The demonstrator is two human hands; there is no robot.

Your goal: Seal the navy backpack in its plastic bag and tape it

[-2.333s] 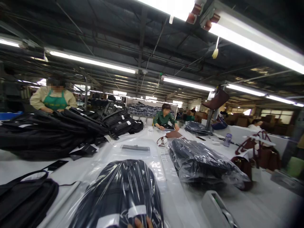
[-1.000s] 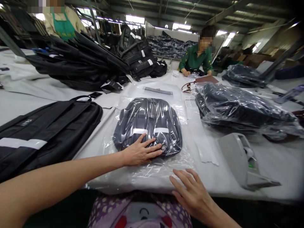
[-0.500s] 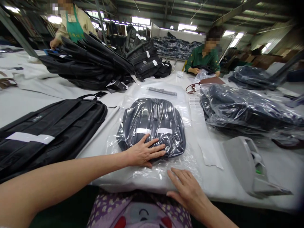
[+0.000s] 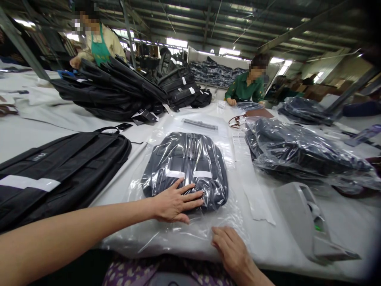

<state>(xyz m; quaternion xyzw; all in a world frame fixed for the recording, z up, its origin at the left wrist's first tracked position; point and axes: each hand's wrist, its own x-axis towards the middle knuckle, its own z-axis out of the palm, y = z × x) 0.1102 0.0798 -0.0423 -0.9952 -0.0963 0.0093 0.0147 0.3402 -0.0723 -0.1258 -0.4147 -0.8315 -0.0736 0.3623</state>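
Note:
A black backpack lies in a clear plastic bag on the white-covered table in front of me. Two white strips wrap its straps. My left hand rests flat on the lower part of the bagged backpack, fingers spread. Close to the table's front edge, my right hand is closed on the open end of the plastic bag, its fingers bent and pressed together. The right thumb is mostly hidden.
An unwrapped black backpack lies at left, with a pile of backpacks behind. Bagged backpacks and a grey tape dispenser are at right. One co-worker stands back left, another across the table.
My right hand's fingers have gone from stretched out to bent together at the bag. My left hand stays on the backpack. The view has shifted slightly.

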